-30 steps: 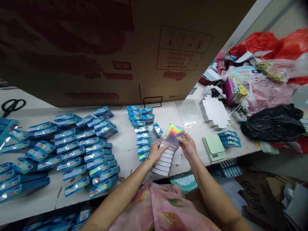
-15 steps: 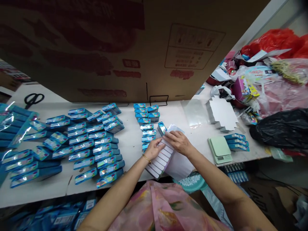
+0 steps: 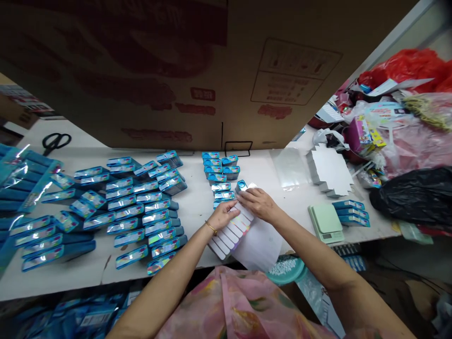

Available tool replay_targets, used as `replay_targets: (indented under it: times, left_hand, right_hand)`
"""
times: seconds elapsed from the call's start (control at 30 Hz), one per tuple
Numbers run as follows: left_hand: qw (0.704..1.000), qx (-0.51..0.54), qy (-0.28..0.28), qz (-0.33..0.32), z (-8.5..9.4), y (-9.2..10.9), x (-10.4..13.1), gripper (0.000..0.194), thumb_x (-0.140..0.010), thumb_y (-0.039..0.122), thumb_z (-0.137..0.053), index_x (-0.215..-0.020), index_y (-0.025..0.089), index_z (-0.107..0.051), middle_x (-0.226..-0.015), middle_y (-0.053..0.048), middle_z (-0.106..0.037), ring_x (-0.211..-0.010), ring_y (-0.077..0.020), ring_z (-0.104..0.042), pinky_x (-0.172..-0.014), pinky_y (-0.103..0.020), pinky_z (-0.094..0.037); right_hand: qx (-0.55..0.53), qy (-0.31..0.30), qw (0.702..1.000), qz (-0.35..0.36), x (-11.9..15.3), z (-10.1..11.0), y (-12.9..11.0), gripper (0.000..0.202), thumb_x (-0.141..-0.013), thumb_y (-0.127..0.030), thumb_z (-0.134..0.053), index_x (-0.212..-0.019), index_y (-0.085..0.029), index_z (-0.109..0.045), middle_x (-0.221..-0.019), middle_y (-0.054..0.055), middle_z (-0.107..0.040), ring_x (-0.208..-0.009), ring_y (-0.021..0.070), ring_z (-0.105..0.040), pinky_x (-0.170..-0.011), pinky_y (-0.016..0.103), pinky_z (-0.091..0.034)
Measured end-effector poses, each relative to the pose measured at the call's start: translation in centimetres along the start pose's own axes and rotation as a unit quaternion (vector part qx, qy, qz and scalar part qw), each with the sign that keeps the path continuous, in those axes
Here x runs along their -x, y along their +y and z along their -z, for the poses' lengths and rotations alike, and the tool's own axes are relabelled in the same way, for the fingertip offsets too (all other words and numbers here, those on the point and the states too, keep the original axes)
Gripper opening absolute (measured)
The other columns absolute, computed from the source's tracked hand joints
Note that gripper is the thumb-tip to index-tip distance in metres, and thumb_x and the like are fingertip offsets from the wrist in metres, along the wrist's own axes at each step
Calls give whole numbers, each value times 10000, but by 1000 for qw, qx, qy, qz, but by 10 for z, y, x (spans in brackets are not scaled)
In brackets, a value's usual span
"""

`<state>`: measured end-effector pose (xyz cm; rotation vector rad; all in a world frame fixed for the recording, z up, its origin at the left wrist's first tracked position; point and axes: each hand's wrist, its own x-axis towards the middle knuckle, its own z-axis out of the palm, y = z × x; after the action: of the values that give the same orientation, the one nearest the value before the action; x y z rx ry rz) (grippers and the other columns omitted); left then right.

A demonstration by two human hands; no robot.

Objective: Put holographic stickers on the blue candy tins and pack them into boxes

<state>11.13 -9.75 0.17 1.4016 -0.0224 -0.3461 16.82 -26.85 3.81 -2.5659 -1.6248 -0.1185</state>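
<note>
A sheet of long white sticker strips [image 3: 227, 238] with shiny coloured edges lies slanted between my hands. My left hand [image 3: 223, 215] is closed on its left edge, thumb on top. The fingers of my right hand [image 3: 259, 203] are bent together over the sheet's upper end; what lies under the fingertips is hidden. Just beyond those fingers stands a small blue box [image 3: 241, 186], apart from the others. A loose white paper [image 3: 263, 247] hangs below my right hand over the table edge. Left of my hands, a short column of blue boxes [image 3: 215, 178] stands on the table.
Many blue boxes [image 3: 123, 202] stand in rows at the left, with black scissors [image 3: 56, 141] behind. A large carton [image 3: 197, 94] fills the back. To the right are clear plastic bags [image 3: 291, 169], stacked white card [image 3: 330, 169], a green scale [image 3: 325, 222] and bagged clutter.
The view has shifted slightly, so the table's contents appear farther right. Both hands stay at the sticker sheet, which has moved slightly left and down in view.
</note>
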Motion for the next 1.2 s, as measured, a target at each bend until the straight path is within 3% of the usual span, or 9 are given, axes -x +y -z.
replay_targets:
  times: [0.2, 0.4, 0.5, 0.67, 0.77, 0.83, 0.97, 1.03, 1.2]
  left_hand:
    - [997, 76, 0, 27, 10, -12, 5, 353, -639, 310, -608, -966, 180, -629, -846, -36, -660, -741, -185, -597, -699, -314, -466]
    - [980, -134, 143, 43, 29, -22, -12, 278, -566, 180, -631, -839, 219, -668, -761, -14, -664, -738, -193, -568, -739, -300, -426]
    - [964, -126, 231, 49, 37, -28, -15, 374, -529, 169, -661, -899, 228, -650, -779, -11, -652, -717, -170, -554, -724, -281, -414]
    - [937, 160, 304, 59, 43, -19, -8, 419, -641, 435, -592, -957, 161, -608, -865, -53, -633, -747, -141, -563, -661, -257, -412]
    - [917, 244, 308, 67, 50, -8, -8, 456, -589, 441, -647, -929, 140, -604, -824, -53, -631, -669, -111, -559, -607, -235, -404]
    - [913, 228, 332, 63, 58, -3, -12, 458, -505, 350, -720, -894, 134, -612, -746, -23, -624, -596, -78, -531, -571, -211, -386]
    - [904, 176, 384, 69, 80, -5, -28, 406, -479, 292, -716, -839, 127, -626, -638, 4, -604, -544, -62, -502, -522, -192, -355]
    - [899, 160, 401, 75, 92, -9, -37, 366, -482, 289, -703, -803, 127, -632, -628, 3, -604, -552, -68, -505, -529, -196, -358]
    - [894, 151, 415, 78, 110, -16, -52, 334, -483, 325, -688, -750, 131, -636, -629, -2, -608, -589, -86, -521, -564, -215, -374]
  right_hand:
    - [-32, 32, 999, 0, 5, 1, -11, 277, -880, -184, -335, -1035, -177, -564, -1179, 77, -528, -1035, 183, -461, -788, 324, -392]
    - [-159, 70, 972, -161, -21, 38, -25, 170, -816, -204, -438, -793, -177, -604, -956, 73, -597, -845, 167, -525, -734, 297, -407]
    - [-307, 110, 899, -293, -45, 32, -18, 120, -753, -213, -488, -704, -180, -593, -793, 29, -590, -681, 122, -527, -628, 248, -414]
    - [-563, 114, 677, -461, -79, -11, -11, 153, -643, -311, -568, -612, -161, -564, -501, -33, -498, -479, 95, -467, -438, 202, -340]
    - [-602, 110, 626, -484, -89, -28, -16, 173, -619, -329, -576, -618, -156, -575, -462, -38, -497, -437, 90, -448, -415, 200, -312]
    - [-574, 119, 646, -489, -94, -35, -18, 181, -629, -338, -570, -617, -159, -594, -467, -33, -514, -442, 95, -452, -444, 212, -338]
    - [-390, 156, 777, -468, -110, -44, -16, 150, -666, -309, -563, -630, -187, -642, -654, 1, -609, -618, 130, -527, -603, 246, -393]
    - [-308, 148, 817, -465, -120, -50, -15, 129, -680, -284, -566, -644, -201, -659, -716, 6, -627, -688, 143, -538, -657, 258, -386]
    - [-288, 151, 811, -486, -132, -62, -20, 144, -730, -284, -546, -700, -218, -670, -739, -3, -641, -707, 143, -550, -675, 259, -382]
